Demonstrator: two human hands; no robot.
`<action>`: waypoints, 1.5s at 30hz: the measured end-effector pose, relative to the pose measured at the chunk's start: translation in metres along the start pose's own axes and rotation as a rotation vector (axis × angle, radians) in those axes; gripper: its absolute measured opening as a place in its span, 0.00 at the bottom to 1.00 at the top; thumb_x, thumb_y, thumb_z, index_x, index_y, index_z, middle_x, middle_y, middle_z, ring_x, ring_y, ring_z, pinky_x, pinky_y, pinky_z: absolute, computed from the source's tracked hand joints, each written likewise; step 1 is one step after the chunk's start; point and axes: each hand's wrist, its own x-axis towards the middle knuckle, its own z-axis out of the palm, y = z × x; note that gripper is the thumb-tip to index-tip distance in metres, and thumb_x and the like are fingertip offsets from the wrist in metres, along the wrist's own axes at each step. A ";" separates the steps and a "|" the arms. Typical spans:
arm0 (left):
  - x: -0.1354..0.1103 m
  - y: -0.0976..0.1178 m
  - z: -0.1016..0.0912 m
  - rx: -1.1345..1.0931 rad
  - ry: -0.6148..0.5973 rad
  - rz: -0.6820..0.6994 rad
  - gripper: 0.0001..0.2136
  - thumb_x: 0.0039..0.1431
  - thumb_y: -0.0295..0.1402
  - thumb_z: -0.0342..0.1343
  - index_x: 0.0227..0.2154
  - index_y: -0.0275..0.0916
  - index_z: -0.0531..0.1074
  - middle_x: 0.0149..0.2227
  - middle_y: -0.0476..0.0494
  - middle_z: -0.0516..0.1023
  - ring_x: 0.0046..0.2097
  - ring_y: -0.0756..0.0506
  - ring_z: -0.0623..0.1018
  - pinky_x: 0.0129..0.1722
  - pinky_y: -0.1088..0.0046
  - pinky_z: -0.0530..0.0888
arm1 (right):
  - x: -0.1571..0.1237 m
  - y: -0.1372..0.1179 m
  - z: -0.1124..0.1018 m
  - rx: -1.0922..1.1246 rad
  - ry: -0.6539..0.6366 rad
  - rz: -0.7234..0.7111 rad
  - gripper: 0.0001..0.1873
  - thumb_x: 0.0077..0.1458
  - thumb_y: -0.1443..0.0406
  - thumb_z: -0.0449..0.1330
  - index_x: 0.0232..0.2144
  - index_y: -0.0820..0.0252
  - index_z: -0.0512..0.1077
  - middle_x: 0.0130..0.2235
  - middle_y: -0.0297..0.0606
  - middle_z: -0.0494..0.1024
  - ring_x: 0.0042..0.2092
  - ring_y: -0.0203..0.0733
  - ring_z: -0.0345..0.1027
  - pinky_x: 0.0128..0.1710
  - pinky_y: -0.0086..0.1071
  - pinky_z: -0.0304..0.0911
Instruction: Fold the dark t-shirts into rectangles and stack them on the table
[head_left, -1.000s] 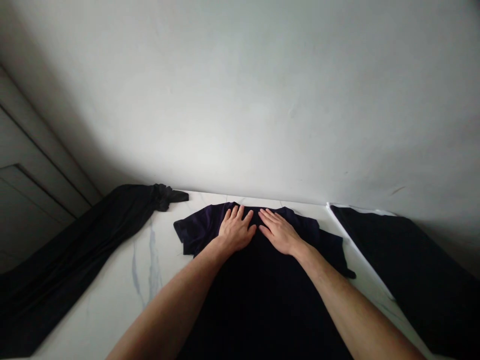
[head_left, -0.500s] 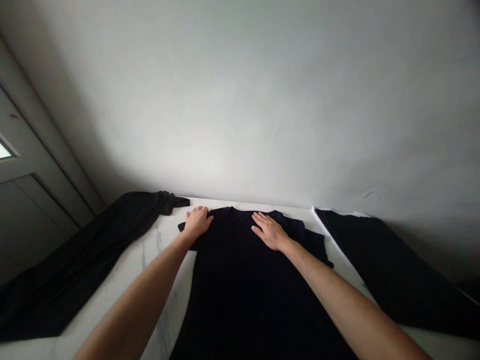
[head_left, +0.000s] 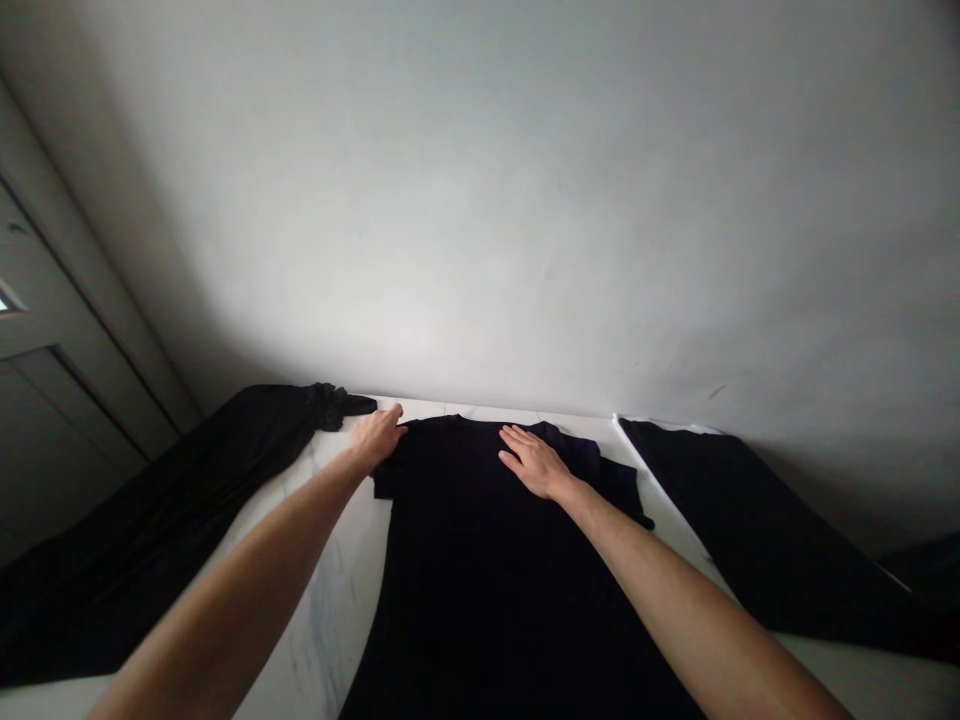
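Note:
A black short-sleeved T-shirt (head_left: 465, 560) is spread on the white marbled surface (head_left: 330, 590), its neckline toward the wall. My right hand (head_left: 534, 462) rests flat on its upper chest, fingers stretched out. At the shirt's left shoulder and sleeve is my left hand (head_left: 377, 438), thumb and forefinger apart; its other fingers are mostly hidden. Under and beside that hand, part of the sleeve is covered from sight. The right sleeve (head_left: 622, 485) lies out past my right forearm, in uneven layers.
Another black garment (head_left: 172, 510) with a gathered end lies along the left side. To the right is a flat black piece (head_left: 780, 540) with a white edge. A pale wall (head_left: 480, 200) rises behind the surface, and a panelled door (head_left: 60, 400) stands at far left.
My left hand has slid left and slightly outward along the shirt's shoulder. My right hand stays flat on the chest. The whole view has shifted a little.

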 end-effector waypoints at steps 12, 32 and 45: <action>-0.010 -0.055 -0.026 -0.894 -0.331 0.002 0.19 0.44 0.47 0.70 0.27 0.37 0.74 0.26 0.48 0.77 0.32 0.45 0.77 0.31 0.72 0.73 | 0.001 0.003 0.003 0.010 0.016 0.000 0.32 0.69 0.52 0.47 0.66 0.64 0.64 0.69 0.46 0.61 0.72 0.48 0.50 0.72 0.47 0.46; -0.045 -0.031 0.001 -0.673 0.020 -0.277 0.18 0.64 0.27 0.47 0.57 0.38 0.60 0.30 0.48 0.72 0.28 0.45 0.77 0.30 0.69 0.74 | 0.001 0.003 0.005 0.030 0.039 -0.003 0.33 0.68 0.51 0.47 0.66 0.66 0.65 0.69 0.47 0.62 0.71 0.48 0.51 0.72 0.45 0.46; -0.013 0.060 0.021 -0.011 0.042 0.478 0.21 0.70 0.33 0.43 0.62 0.37 0.67 0.65 0.34 0.69 0.68 0.38 0.65 0.67 0.55 0.60 | -0.001 0.000 0.004 0.036 0.050 0.012 0.32 0.68 0.52 0.48 0.65 0.65 0.66 0.69 0.47 0.63 0.71 0.48 0.52 0.71 0.45 0.47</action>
